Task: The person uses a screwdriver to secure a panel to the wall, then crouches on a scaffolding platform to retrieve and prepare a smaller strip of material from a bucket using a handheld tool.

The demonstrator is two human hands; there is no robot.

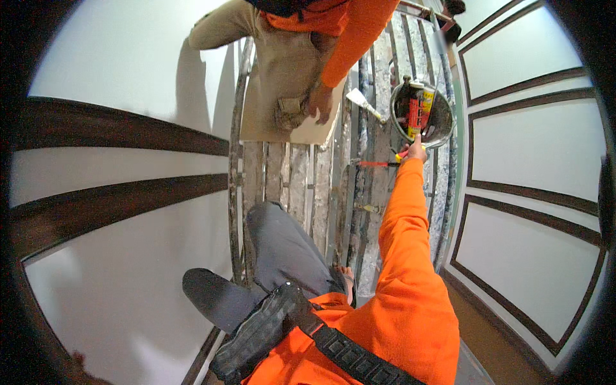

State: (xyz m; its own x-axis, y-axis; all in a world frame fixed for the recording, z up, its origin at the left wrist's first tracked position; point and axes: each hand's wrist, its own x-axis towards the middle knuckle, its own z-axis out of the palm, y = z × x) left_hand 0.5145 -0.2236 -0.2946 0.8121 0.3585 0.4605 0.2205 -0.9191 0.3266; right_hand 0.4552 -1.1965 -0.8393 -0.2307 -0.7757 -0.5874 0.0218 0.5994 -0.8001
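Observation:
My right arm in an orange sleeve stretches forward, and my right hand [416, 151] is at the near rim of a dark round bucket [394, 127]. The fingers are closed round a small tool with a red and yellow handle [402, 155]; its kind is hard to make out. One finger points up to the base of a red, yellow and black sealant cartridge [420, 110], which leans in the bucket. Just left of the hand lies a red-handled tool [377, 163] on the planks. My left hand is out of view.
Paint-spattered scaffold planks [319, 186] run between two walls with dark trim. A putty knife [366, 104] lies left of the bucket. Ahead, a co-worker in an orange top sits on a beige board [314, 133], one hand [319, 102] hanging down. A metal side rail [235, 218] borders the left.

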